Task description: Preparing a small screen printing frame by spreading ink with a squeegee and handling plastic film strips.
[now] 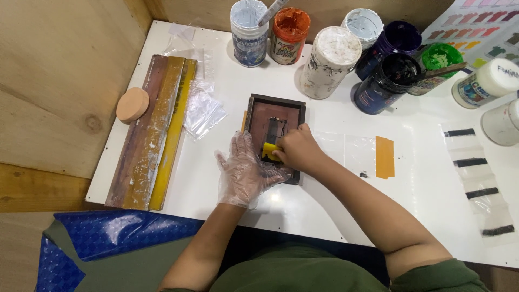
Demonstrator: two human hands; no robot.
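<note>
A small dark-framed printing screen (258, 106) lies flat on the white table (303, 211), with a black ink streak on its brownish mesh. My right hand (296, 150), bare, grips a small yellow squeegee (268, 151) pressed on the lower part of the screen. My left hand (246, 172) wears a clear plastic glove and rests flat on the lower left edge of the frame, fingers spread.
Several paint jars (330, 62) stand along the far edge, some open. Long wooden squeegees (154, 130) lie at the left beside a round tan pad (132, 104) and clear bags (203, 111). Clear strips with black prints (476, 178) and an orange tape piece (384, 157) lie to the right.
</note>
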